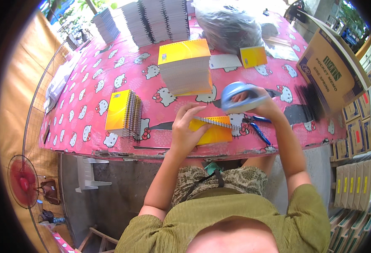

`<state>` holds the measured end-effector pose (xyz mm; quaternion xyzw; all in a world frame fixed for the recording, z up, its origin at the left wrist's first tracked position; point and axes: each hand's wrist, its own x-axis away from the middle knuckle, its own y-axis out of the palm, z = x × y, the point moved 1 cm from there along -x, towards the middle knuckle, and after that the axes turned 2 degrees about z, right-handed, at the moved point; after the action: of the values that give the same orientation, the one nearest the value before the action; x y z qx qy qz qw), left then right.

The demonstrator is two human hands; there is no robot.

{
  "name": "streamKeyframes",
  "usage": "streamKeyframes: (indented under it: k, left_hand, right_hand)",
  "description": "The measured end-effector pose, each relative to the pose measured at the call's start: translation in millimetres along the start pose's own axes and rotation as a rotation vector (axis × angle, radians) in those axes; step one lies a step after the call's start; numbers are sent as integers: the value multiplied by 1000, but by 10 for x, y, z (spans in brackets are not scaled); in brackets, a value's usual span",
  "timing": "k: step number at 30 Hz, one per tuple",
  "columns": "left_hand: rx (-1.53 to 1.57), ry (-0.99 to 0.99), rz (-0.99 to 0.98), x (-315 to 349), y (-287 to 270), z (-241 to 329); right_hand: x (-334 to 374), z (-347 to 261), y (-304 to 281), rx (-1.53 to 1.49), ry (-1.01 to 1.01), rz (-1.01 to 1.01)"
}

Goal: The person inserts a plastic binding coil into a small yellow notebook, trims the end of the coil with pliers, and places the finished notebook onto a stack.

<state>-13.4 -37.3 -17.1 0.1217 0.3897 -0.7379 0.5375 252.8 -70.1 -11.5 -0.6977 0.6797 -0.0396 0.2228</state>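
Note:
At the near edge of the table, my left hand point(186, 130) grips a yellow spiral notebook point(219, 134) between thumb and fingers, its spiral edge turned up. I cannot tell whether a second notebook lies beneath it. My right hand point(264, 105) is wrapped round a light-blue, rounded, loop-shaped tool point(238, 98), raised just above and right of the notebook; its exact kind is unclear. Below my right wrist lies a blue-handled hand tool point(260, 133), like pliers. To the left stands a short stack of yellow spiral notebooks point(119, 111).
Beyond my hands rises a taller stack of yellow-topped pads point(184, 63). Farther back are tall stacks of bound pages point(156, 23) and a plastic-wrapped bundle point(229, 25). An open cardboard box point(330, 69) and a blurred black coil bunch point(309, 101) are at right.

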Motion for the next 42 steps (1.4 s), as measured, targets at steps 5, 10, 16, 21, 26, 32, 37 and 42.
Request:
streamKeyframes:
  k: [5, 10, 16, 21, 26, 32, 37, 42]
  left_hand:
    - [520, -449, 117, 217, 27, -188]
    - [658, -503, 122, 304, 18, -321]
    - [709, -580, 106, 297, 38, -383]
    - [698, -526, 95, 286, -9, -403]
    - [774, -396, 148, 155, 102, -217]
    - [659, -103, 362, -100, -88, 292]
    - [274, 13, 358, -30, -213, 462]
    - [181, 70, 344, -54, -244, 606]
  right_hand:
    - [-74, -59, 201, 106, 29, -9]
    - [-153, -128, 331, 157, 64, -30]
    - [-115, -141, 220, 295, 57, -8]
    - [159, 89, -278, 827, 149, 492]
    - [751, 226, -290, 1067, 201, 456]
    - [1320, 173, 93, 931, 316, 275]
    - [1318, 116, 358, 1239, 210, 435]
    - [1126, -124, 290, 790, 364, 337]
